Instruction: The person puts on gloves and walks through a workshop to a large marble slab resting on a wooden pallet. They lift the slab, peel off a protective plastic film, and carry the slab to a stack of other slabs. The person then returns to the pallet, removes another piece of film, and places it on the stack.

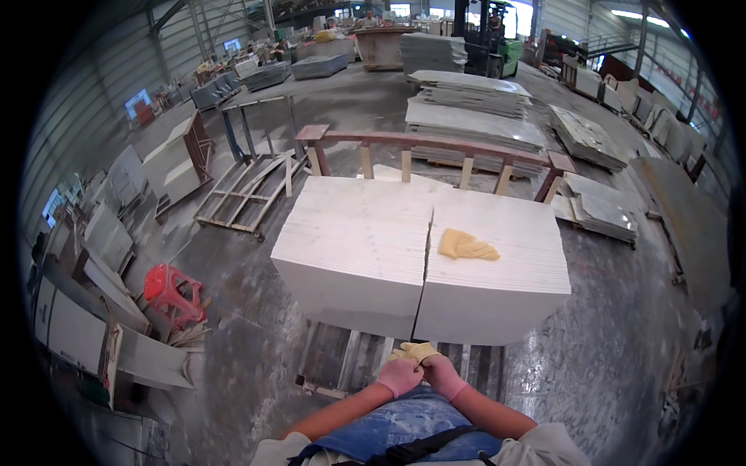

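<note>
My left hand (pixel 399 377) and my right hand (pixel 444 377), both in pink gloves, meet close in front of my blue apron (pixel 412 415). Their fingers are closed on a pale yellow work glove (pixel 418 351), which sticks out past them; part of it is hidden by the hands. Just beyond stand two stacks of white stone slabs side by side, a left stack (pixel 353 225) and a right stack (pixel 501 268), with a narrow dark gap between. Another yellow glove (pixel 466 245) lies flat on top of the right stack.
The slabs rest on a metal-barred rack (pixel 330 353) with a reddish-brown rail (pixel 435 141) behind. At left are a red plastic stool (pixel 172 295), a metal frame cart (pixel 249 190) and leaning panels (pixel 151 357). Farther off, more slab stacks (pixel 474 124) and a green forklift (pixel 509 54) stand.
</note>
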Action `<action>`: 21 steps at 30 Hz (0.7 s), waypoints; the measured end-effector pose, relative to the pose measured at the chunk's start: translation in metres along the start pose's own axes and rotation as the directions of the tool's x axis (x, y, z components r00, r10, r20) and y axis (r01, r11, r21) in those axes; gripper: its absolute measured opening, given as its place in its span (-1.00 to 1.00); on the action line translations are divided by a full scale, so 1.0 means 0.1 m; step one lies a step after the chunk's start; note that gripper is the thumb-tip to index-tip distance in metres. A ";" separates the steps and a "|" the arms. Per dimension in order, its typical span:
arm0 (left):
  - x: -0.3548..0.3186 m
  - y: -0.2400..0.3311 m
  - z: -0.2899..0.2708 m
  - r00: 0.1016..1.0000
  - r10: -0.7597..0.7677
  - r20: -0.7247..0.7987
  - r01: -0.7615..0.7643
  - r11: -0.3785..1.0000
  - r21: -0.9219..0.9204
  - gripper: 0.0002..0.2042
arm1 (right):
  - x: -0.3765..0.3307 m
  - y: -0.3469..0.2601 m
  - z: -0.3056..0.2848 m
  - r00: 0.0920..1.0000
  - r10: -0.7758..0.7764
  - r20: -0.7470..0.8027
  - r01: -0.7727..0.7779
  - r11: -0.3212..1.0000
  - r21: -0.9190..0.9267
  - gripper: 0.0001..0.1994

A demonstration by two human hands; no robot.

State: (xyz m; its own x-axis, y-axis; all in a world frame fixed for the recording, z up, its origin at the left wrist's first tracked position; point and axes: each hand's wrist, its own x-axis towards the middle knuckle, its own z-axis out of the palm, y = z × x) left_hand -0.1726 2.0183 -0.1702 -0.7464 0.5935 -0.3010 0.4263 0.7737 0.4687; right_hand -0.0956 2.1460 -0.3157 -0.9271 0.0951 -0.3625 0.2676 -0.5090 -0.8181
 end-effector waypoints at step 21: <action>-0.43 0.57 0.18 0.951 0.298 0.078 -0.298 0.955 -0.018 -0.65 | 0.25 -0.41 0.27 0.734 0.116 0.669 -0.320 0.928 0.190 -0.47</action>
State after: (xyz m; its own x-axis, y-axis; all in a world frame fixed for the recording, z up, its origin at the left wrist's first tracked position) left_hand -0.1076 2.0410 -0.1455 -0.5435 0.8124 -0.2112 0.6199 0.5581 0.5517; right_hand -0.1371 2.1465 -0.2792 -0.8252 -0.5614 -0.0626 0.4951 -0.6655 -0.5586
